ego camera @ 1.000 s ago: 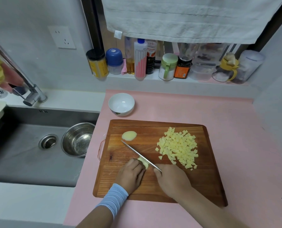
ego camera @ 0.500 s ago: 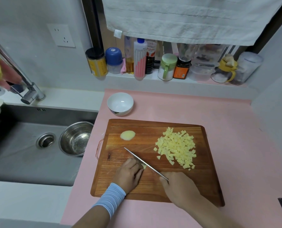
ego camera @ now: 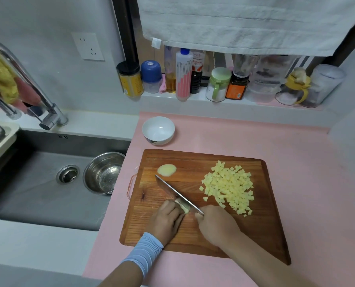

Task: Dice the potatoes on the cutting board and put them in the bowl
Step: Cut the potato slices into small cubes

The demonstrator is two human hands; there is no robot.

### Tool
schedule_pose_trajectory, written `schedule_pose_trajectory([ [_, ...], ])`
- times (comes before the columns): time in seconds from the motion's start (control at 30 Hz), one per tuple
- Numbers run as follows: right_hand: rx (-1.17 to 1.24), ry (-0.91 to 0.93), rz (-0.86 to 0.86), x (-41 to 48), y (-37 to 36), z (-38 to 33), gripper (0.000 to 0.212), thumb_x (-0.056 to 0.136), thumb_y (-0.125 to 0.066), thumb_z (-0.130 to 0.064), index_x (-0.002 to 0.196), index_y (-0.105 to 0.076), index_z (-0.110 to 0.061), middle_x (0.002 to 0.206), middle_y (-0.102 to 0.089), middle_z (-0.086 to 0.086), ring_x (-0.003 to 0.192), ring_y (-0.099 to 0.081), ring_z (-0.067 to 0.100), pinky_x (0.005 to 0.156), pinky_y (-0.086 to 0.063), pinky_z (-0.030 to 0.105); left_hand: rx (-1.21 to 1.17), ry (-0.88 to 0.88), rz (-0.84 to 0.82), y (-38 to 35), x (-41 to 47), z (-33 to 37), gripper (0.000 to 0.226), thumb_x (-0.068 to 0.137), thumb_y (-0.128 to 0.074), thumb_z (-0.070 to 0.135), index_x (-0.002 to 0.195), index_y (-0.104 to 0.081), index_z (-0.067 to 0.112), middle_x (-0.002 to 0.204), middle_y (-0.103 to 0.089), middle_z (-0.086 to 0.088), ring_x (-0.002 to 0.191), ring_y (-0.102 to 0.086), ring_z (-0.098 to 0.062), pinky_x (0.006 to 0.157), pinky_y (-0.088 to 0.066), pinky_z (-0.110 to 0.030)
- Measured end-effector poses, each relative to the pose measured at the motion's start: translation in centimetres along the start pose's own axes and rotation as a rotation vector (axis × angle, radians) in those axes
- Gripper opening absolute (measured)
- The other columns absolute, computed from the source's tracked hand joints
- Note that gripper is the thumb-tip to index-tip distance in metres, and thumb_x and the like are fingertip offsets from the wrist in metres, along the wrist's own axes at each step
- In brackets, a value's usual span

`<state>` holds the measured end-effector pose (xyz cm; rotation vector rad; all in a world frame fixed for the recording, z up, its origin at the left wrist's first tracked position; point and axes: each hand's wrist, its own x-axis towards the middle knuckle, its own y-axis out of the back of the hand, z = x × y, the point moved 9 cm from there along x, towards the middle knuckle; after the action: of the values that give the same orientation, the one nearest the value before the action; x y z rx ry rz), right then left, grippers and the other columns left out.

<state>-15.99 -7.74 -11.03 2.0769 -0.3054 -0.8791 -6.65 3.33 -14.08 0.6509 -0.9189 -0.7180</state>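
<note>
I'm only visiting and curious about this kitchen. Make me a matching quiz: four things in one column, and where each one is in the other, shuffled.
Things
1. white bowl
2. dice
3. knife
4. potato piece

Places
A. piled on the right side of the board
B. held down under the fingers of the left hand
C. on the pink counter, behind the board
D. gripped in the right hand

Pairs: 1-C, 2-A, 3-D, 4-B
</note>
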Motion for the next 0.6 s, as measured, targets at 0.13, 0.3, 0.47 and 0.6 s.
schedule_pose_trajectory([
  [0.13,-0.016,0.044,0.021,-0.6,0.0,-0.6,0.034,0.103,-0.045,-0.039,0.07,-0.049,-0.032,0.073,-0.06,-0.01,0.075,-0.062,0.016,0.064,-0.043,0.03,-0.02,0.02,-0.022,-0.5,-0.2,-0.6,0.009,0.091,-0.069,0.016,0.084,-0.067,0.011,0.088,-0.058,0.001,0.083,-0.057,-0.02,0.071,-0.053,-0.033],
  [0.3,-0.018,0.065,0.062,-1.9,0.6,-1.0,0.033,0.103,-0.042,-0.043,0.072,-0.049,-0.033,0.074,-0.062,-0.01,0.076,-0.063,0.015,0.067,-0.049,0.032,-0.029,0.02,-0.014,-0.3,-0.2,-0.5,0.009,0.092,-0.068,0.018,0.085,-0.069,0.012,0.088,-0.059,0.002,0.083,-0.057,-0.017,0.072,-0.053,-0.031],
  [0.47,-0.048,0.048,0.053,-3.3,0.8,-0.1,0.039,0.103,-0.043,-0.043,0.067,-0.047,-0.031,0.072,-0.061,-0.009,0.071,-0.061,0.012,0.066,-0.05,0.032,-0.045,0.015,0.009,0.1,-0.3,-0.2,0.012,0.092,-0.067,0.019,0.084,-0.071,0.011,0.09,-0.063,0.002,0.085,-0.058,-0.015,0.077,-0.052,-0.026],
  [0.6,-0.056,0.028,0.022,-3.6,0.6,0.9,0.043,0.104,-0.045,-0.041,0.063,-0.044,-0.03,0.065,-0.056,-0.009,0.061,-0.053,0.008,0.052,-0.036,0.024,-0.052,0.02,-0.006,-0.1,-0.4,-0.4,0.008,0.091,-0.069,0.016,0.085,-0.071,0.011,0.091,-0.064,0.002,0.087,-0.06,-0.016,0.077,-0.053,-0.027],
])
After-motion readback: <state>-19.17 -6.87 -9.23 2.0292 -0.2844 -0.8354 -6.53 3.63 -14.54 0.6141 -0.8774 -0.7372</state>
